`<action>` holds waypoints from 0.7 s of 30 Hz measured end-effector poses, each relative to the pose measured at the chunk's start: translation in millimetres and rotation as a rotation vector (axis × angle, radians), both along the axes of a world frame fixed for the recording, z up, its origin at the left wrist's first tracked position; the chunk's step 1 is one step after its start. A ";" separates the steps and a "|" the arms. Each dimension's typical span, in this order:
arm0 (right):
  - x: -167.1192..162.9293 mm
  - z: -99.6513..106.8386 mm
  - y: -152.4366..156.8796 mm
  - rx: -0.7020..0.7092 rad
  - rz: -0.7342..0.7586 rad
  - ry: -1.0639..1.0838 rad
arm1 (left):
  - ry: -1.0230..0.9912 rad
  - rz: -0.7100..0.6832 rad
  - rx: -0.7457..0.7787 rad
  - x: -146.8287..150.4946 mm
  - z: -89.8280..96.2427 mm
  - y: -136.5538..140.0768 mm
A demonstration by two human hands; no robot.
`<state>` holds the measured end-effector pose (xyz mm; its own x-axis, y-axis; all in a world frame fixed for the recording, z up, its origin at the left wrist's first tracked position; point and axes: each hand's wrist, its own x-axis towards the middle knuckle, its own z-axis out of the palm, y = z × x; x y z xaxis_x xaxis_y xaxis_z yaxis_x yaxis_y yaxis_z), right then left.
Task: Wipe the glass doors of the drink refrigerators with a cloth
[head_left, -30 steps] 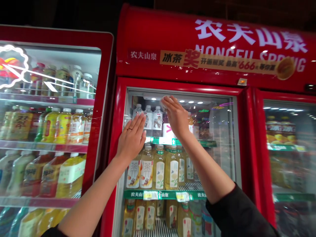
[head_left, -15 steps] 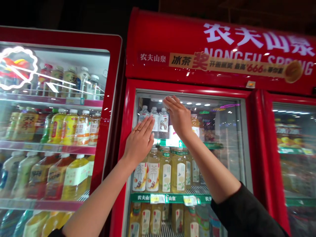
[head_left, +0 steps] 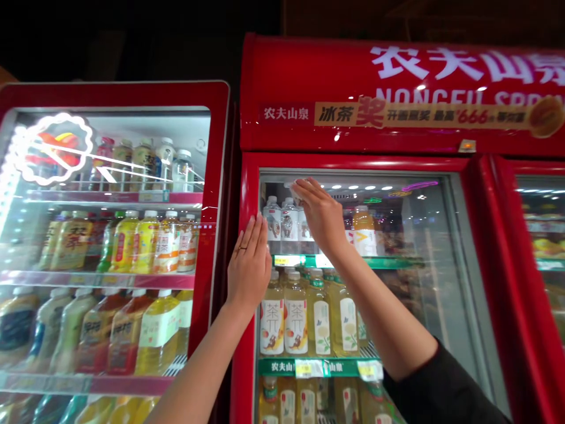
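Note:
My left hand (head_left: 249,265) lies flat, fingers stretched upward and close together, at the left red frame of a glass cooler door (head_left: 424,235). A ring is on one finger. My right hand (head_left: 324,215) is raised in front of the upper glass, its fingers extended to the left and slightly bent; no object shows in it. Whether its palm touches the glass I cannot tell. Behind the glass, near both hands, stand clear bottles with white caps (head_left: 289,221). Tea bottles with white labels (head_left: 295,318) fill the shelf below.
To the left stands another red-framed cooler (head_left: 216,176) with several shelves of drinks and a glowing neon sign (head_left: 57,147). A red header (head_left: 309,70) with white lettering tops the right cooler. A second door (head_left: 542,235) is at the far right.
My left hand has shifted left, from over the glass to the door's left frame, and the gap between my hands has grown. The view has swung slightly left.

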<state>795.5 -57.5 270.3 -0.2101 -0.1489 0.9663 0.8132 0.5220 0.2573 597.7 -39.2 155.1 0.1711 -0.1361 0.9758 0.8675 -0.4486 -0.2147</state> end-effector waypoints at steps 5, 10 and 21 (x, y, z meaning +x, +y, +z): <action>-36.3 26.6 7.8 -0.003 0.014 -0.060 | -0.064 -0.022 -0.020 0.3 0.0 0.4; -16.6 6.0 -5.6 -0.046 -0.019 -0.200 | -0.172 -0.065 -0.072 0.1 -0.5 1.1; -71.3 44.0 9.1 -0.046 -0.020 -0.089 | -0.160 -0.060 -0.087 0.6 -1.1 4.1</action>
